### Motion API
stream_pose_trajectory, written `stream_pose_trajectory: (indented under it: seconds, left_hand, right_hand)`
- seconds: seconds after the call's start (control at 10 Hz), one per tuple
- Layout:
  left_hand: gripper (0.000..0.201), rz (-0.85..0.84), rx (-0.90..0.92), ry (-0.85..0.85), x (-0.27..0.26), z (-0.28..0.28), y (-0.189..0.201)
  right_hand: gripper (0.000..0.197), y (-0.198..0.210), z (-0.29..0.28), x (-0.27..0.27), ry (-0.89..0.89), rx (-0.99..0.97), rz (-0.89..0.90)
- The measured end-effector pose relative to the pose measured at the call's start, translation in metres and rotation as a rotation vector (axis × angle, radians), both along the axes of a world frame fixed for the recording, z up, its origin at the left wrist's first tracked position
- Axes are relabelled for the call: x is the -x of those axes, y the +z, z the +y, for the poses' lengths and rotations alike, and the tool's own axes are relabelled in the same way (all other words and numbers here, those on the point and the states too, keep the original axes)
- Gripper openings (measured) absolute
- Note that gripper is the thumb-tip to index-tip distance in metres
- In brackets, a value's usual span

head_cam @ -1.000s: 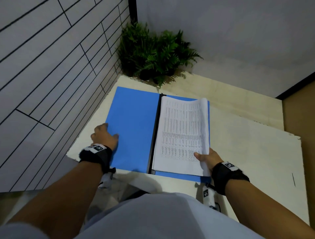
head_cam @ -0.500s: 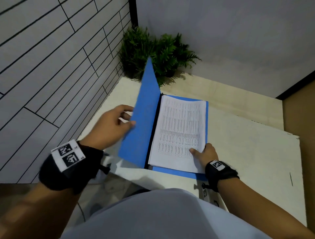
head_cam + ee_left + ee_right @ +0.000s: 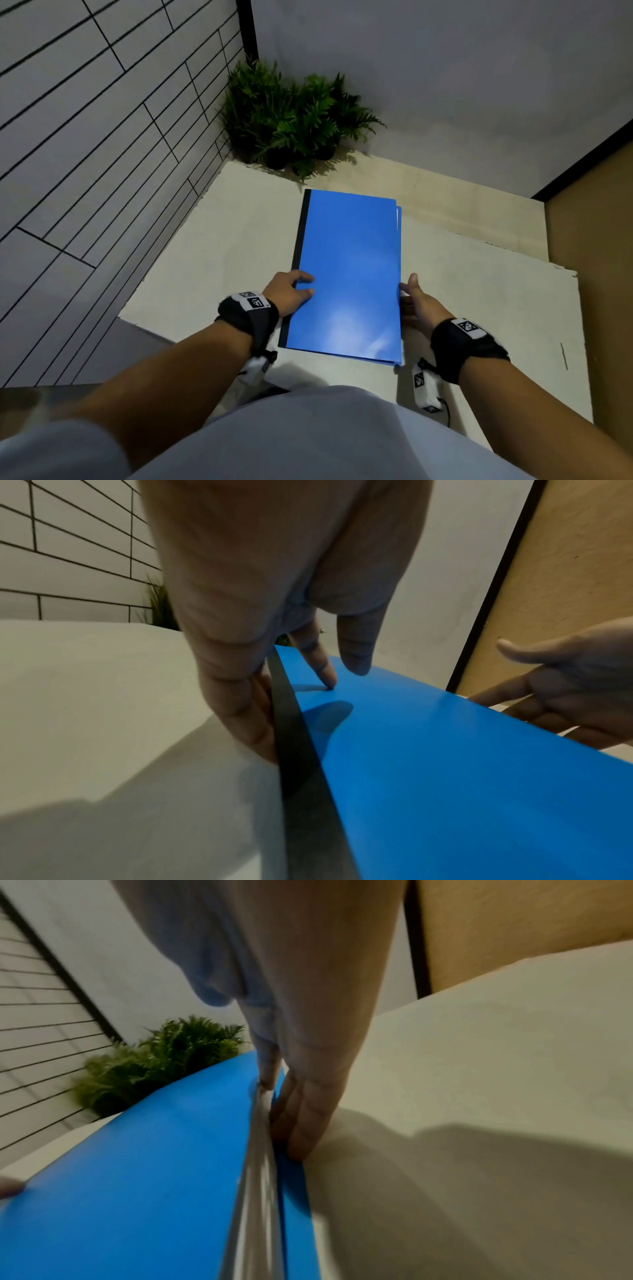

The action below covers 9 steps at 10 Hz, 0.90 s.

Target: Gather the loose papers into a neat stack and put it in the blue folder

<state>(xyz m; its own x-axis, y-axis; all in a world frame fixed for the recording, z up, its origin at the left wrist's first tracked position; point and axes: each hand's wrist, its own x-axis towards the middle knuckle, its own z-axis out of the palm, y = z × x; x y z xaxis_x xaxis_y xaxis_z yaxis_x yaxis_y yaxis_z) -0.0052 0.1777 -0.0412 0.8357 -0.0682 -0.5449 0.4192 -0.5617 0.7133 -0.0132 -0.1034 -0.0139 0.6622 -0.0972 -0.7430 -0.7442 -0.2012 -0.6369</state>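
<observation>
The blue folder [image 3: 349, 274] lies closed on the pale table [image 3: 212, 260], black spine to the left. A thin white paper edge [image 3: 398, 214] peeks out at its far right side; in the right wrist view the paper stack [image 3: 255, 1191] shows between the two covers. My left hand [image 3: 296, 289] rests at the spine, one fingertip [image 3: 329, 680] touching the top cover and the other fingers beside the spine. My right hand [image 3: 412, 298] lies along the folder's open right edge, straight fingers [image 3: 308, 1110] against it and the thumb raised.
Potted ferns [image 3: 291, 120] stand in the far corner behind the folder. A tiled wall runs along the table's left side, and a plain wall along the back. The table's right edge [image 3: 579, 342] borders a tan floor. Bare tabletop lies left and right of the folder.
My left hand has swung the front cover over from the left and laid it flat on the papers, so the folder is now closed. My right hand slid off the papers to the folder's right edge.
</observation>
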Motion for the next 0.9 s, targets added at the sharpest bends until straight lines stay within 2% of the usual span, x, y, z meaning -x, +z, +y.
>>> stream_pose_trajectory:
  seconds: [0.1,0.2,0.4,0.5,0.6,0.8,0.9]
  left_hand:
    - [0.026,-0.009,0.060,0.100,-0.005,0.001,-0.004]
    - [0.011,-0.050,0.006,0.219,-0.010,0.025,-0.005]
    - [0.015,-0.096,-0.188,0.377,-0.027,0.115,-0.003]
    - [0.009,-0.090,-0.252,0.440,-0.034,0.159,0.002]
    - [0.010,-0.084,-0.261,0.492,-0.040,0.188,0.001]
    - [0.013,-0.067,-0.272,0.529,-0.050,0.202,-0.008]
    - [0.022,-0.186,-0.378,0.488,-0.052,0.191,-0.006]
  right_hand:
    - [0.094,-0.034,0.003,-0.009,0.110,0.059,-0.039]
    - [0.073,-0.038,0.031,-0.014,0.181,0.042,-0.065]
    - [0.039,-0.037,0.118,-0.031,0.446,-0.013,-0.054]
    - [0.022,-0.034,0.164,-0.040,0.551,-0.059,-0.060]
    - [0.031,-0.032,0.194,-0.047,0.656,-0.036,-0.077]
    - [0.057,-0.012,0.212,-0.064,0.894,0.111,-0.116]
    - [0.060,-0.010,0.200,-0.064,0.850,0.108,-0.139]
